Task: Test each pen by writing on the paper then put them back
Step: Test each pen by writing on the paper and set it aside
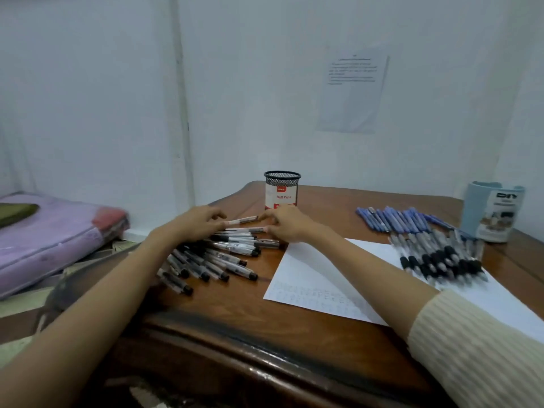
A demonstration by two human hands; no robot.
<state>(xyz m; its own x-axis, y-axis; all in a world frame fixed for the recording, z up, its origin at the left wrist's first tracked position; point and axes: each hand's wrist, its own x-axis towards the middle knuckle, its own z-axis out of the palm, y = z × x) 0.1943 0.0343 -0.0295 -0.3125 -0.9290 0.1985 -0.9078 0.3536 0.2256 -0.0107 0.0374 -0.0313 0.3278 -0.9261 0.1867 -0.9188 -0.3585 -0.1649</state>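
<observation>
Pen (243,220): clear barrel with a dark cap, lying almost level between the two hands at the far end of the pen pile (212,260), just in front of the mesh cup (282,184). I cannot tell whether it is lifted or touching the table (235,304).

Left hand (195,223): fingers curled, tips pinching the pen's left end; palm over the top of the pile.

Right hand (287,225): fingers curled, tips pinching the pen's capped right end. The thumb is low, near a second pen (250,230) lying just below.

Pile: black-capped pens fanned on the left part of the table, caps mostly toward the paper (312,275).

Paper: white sheet, right of the pile, under the right forearm, with faint rows of writing along its near edge.

Cup: black mesh with a red and white label, upright behind the hands.

Right side of the table: a row of blue pens (394,219) at the far end and a row of dark-grip pens (441,257) nearer, partly on the paper. A pale blue holder (491,210) stands beside them.

Right arm: cream ribbed sleeve (485,348).

Wall: a printed sheet (351,89) is fixed to it.

Left of the table: a purple pad (44,237).
</observation>
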